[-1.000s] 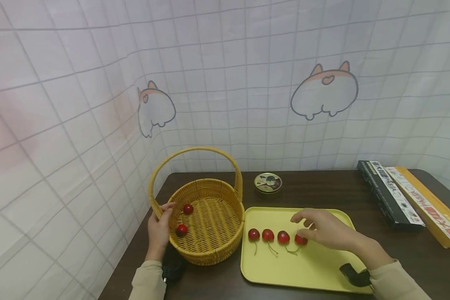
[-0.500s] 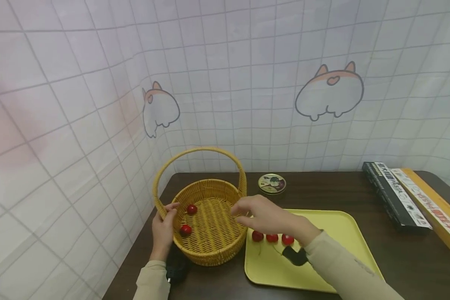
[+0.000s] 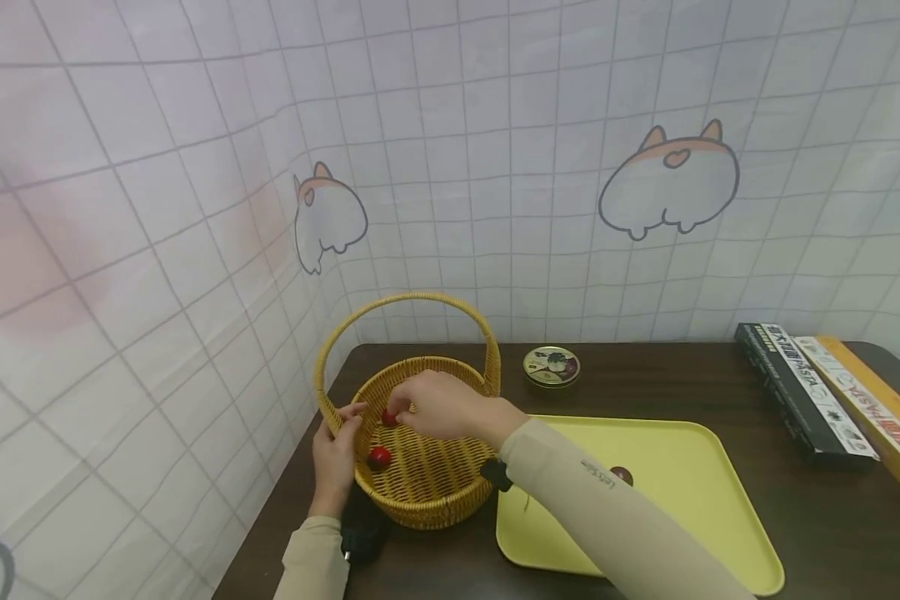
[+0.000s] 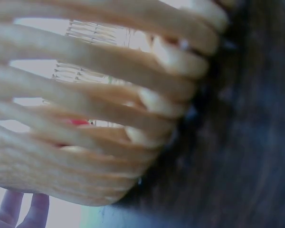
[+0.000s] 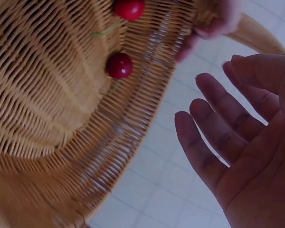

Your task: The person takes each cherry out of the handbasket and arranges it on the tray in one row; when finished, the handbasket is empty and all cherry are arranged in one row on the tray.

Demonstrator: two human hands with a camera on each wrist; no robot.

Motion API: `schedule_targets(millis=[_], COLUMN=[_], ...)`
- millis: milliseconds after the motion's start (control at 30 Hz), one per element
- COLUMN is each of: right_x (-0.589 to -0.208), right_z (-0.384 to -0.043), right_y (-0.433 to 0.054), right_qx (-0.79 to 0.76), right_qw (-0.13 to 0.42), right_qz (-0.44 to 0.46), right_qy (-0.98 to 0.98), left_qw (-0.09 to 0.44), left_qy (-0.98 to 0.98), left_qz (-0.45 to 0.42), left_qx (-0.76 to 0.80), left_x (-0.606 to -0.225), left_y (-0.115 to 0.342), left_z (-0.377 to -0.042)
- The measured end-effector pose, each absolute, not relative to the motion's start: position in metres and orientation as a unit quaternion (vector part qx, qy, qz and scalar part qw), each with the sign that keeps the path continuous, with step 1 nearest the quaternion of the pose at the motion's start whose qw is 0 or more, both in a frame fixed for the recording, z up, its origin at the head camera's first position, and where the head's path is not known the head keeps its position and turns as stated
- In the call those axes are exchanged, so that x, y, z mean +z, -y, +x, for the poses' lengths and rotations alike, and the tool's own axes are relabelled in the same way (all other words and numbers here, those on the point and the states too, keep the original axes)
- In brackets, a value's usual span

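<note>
My left hand point(image 3: 335, 462) grips the yellow wicker basket point(image 3: 427, 512) at its left rim, beside the foot of the handle. Two red cherries lie inside; the nearer cherry point(image 3: 378, 457) shows fully, while the farther cherry point(image 3: 389, 418) is partly covered by my right hand point(image 3: 442, 406). That hand hovers over the basket, and in the right wrist view its fingers point(image 5: 204, 147) are loosely bent with nothing visible between them. The left wrist view shows the basket's woven side close up, with left fingertips point(image 4: 35, 211) at its lower edge.
Right of the basket lies a yellow tray point(image 3: 690, 500); my right sleeve hides most of its cherries, leaving one dark cherry point(image 3: 622, 475) showing. A round tin point(image 3: 551, 367) stands behind. Black point(image 3: 802, 400) and orange point(image 3: 870, 417) pasta boxes lie at the far right.
My right hand has moved left from above the tray's cherries to over the basket. The left hand keeps its hold on the rim. The whole view has shifted slightly.
</note>
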State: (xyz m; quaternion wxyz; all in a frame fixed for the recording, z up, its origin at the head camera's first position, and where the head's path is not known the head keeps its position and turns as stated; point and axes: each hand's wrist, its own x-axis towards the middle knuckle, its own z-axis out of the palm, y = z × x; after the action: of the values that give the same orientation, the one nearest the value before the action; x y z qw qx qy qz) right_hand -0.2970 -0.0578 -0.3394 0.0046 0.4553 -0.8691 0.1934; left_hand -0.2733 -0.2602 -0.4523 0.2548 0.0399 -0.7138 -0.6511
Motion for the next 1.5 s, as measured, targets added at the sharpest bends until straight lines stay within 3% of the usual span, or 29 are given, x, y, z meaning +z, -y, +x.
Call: schedule_targets(millis=[367,933,1167,1500], right_x=[-0.351,-0.378,-0.392,-0.398], right_z=[-0.314,-0.322,-0.319,-0.314], right_y=[0.095,0.11,0.117,0.12], right_qx=[0.113,0.114,0.097,0.12], right_qw=[0.021,-0.114,-0.138,-0.163], right_qz=[0.472,0.441,0.461,0.474], right_qy=[0.874,0.883,0.871,0.857], left_qw=[0.256,0.236,0.221,0.242], left_qy=[0.717,0.722,0.723,0.723], left_qz=[0.047,0.045,0.049,0.033], left_qx=[-0.647,-0.648,-0.653,-0.647], left_x=[-0.448,-0.445,-0.437,-0.453], left_y=[0.257,0.258,0.259,0.261], left_z=[-0.274,-0.27,-0.265,-0.271])
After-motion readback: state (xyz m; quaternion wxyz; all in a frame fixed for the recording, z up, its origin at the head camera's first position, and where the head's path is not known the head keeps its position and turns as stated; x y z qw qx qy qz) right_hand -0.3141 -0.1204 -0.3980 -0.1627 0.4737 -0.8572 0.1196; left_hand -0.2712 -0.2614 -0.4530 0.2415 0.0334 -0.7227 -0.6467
